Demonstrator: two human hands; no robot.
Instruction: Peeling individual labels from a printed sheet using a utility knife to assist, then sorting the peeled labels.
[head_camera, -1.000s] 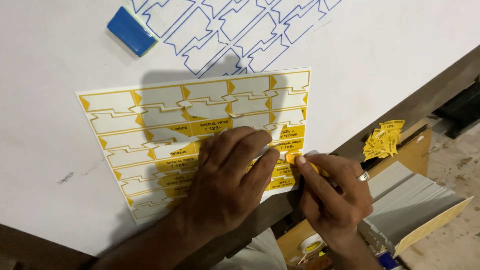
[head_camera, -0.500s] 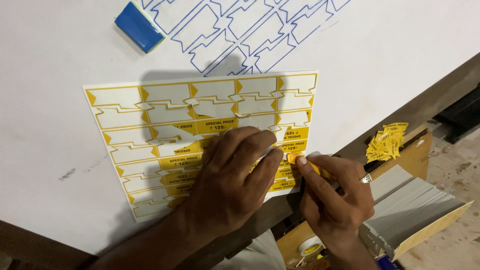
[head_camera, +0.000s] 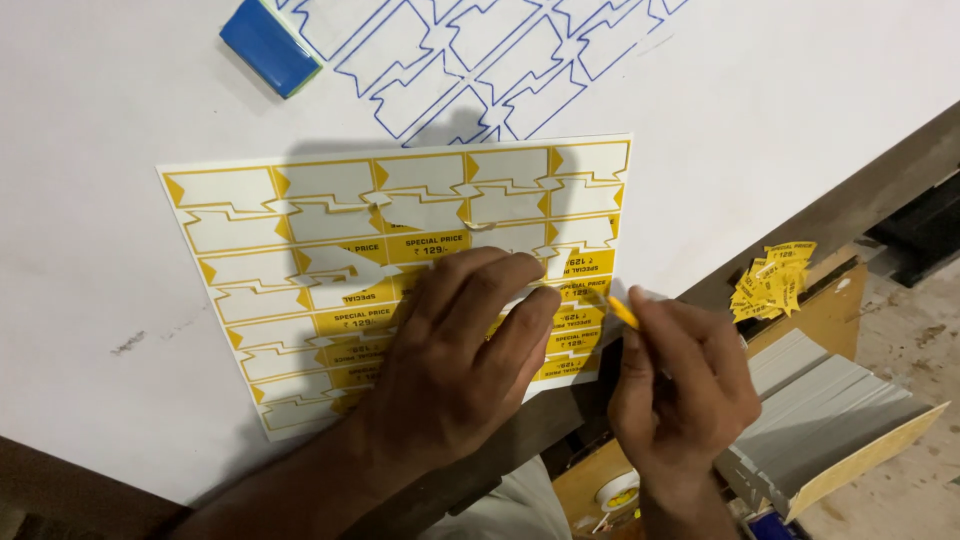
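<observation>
A yellow sticker sheet (head_camera: 300, 215) lies on the white table (head_camera: 100, 120); most of its upper labels are peeled off, leaving white backing with yellow outlines. My left hand (head_camera: 455, 365) lies flat on the sheet's lower right part, fingers spread, pressing it down. My right hand (head_camera: 680, 385) is just off the sheet's right edge, over the table's edge, pinching a small yellow sticker (head_camera: 622, 312) between thumb and fingertips.
A blue-outlined peeled sheet (head_camera: 480, 70) lies farther back, with a blue block (head_camera: 268, 45) at its left. Beyond the table's edge sit a pile of loose yellow stickers (head_camera: 772, 280), a stack of grey sheets (head_camera: 830, 400) in a box and a tape roll (head_camera: 617, 492).
My right hand has pulled the yellow sticker off the sheet and drawn back to the right. The left hand keeps pressing the sheet. The view has shifted slightly.
</observation>
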